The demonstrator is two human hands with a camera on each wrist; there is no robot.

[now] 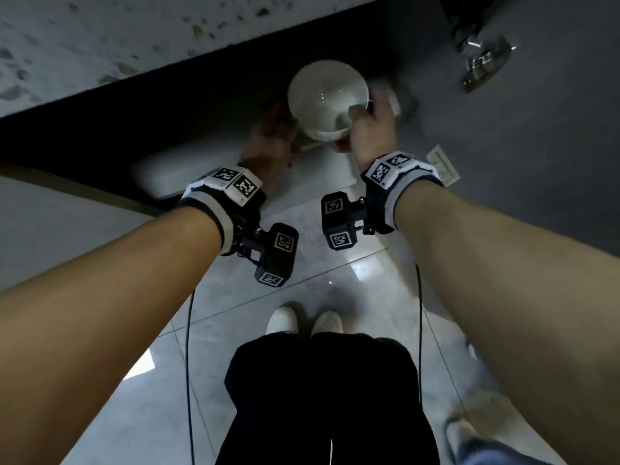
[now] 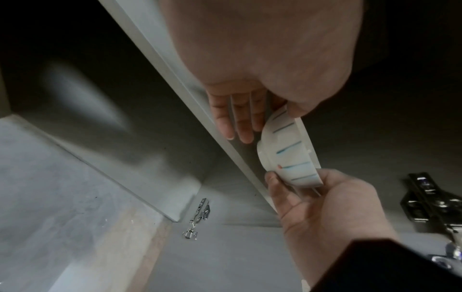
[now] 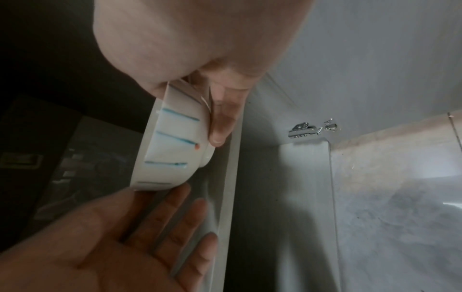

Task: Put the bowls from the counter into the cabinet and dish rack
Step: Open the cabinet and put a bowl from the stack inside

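Observation:
A white bowl (image 1: 327,95) with blue stripes on its outside (image 2: 287,154) (image 3: 172,150) is held tilted at the dark mouth of the lower cabinet (image 1: 167,129), close above a pale shelf edge (image 2: 175,79). My right hand (image 1: 365,122) grips it, thumb on the rim and fingers (image 3: 220,122) under the foot. My left hand (image 1: 271,135) lies beside the bowl with straight fingers (image 2: 235,118). Its open palm (image 3: 155,237) touches the rim from the left. The inside of the bowl holds nothing.
The speckled counter (image 1: 84,38) overhangs the cabinet. The grey cabinet door (image 1: 520,146) stands open to the right, with a metal hinge (image 1: 483,62). A second hinge (image 2: 200,215) sits lower inside. My white shoes (image 1: 302,322) are on glossy floor tiles; another person's foot (image 1: 469,437) is at lower right.

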